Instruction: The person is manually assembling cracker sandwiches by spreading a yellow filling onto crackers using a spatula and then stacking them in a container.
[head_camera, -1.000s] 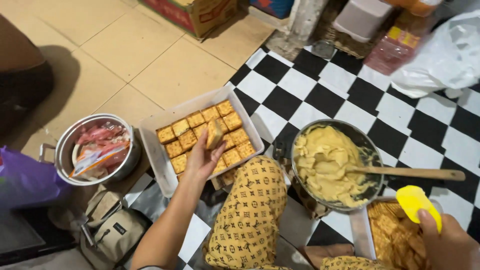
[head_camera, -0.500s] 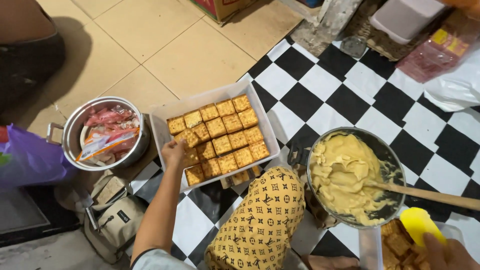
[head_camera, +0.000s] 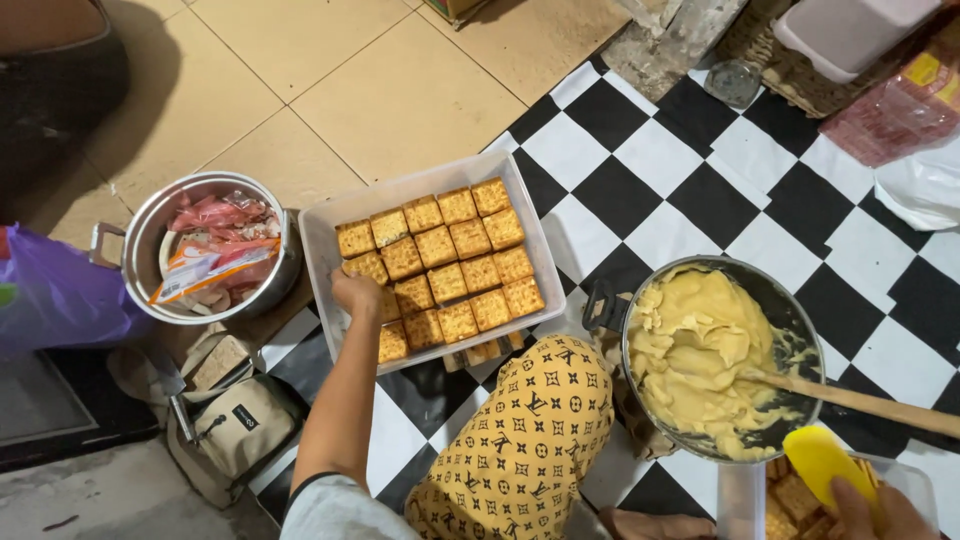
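In the head view, the left hand (head_camera: 355, 293) is inside the white rectangular tray (head_camera: 322, 222), at its near left side. The fingers are curled down onto a square biscuit (head_camera: 368, 268) in the rows of golden biscuits; I cannot tell if they really grip it or only press on it. The tray stands on the floor, where beige tiles meet a black and white checked mat (head_camera: 690, 160). The right hand (head_camera: 880, 510) is at the bottom right corner and closes around a yellow spatula (head_camera: 822, 462), above a clear container of more biscuits (head_camera: 790, 495). Just beside it is a metal pan (head_camera: 790, 300) of pale yellow dough with a wooden spoon (head_camera: 860, 400) in it. Left of the tray stands a steel pot (head_camera: 140, 240) with plastic wrappers inside.
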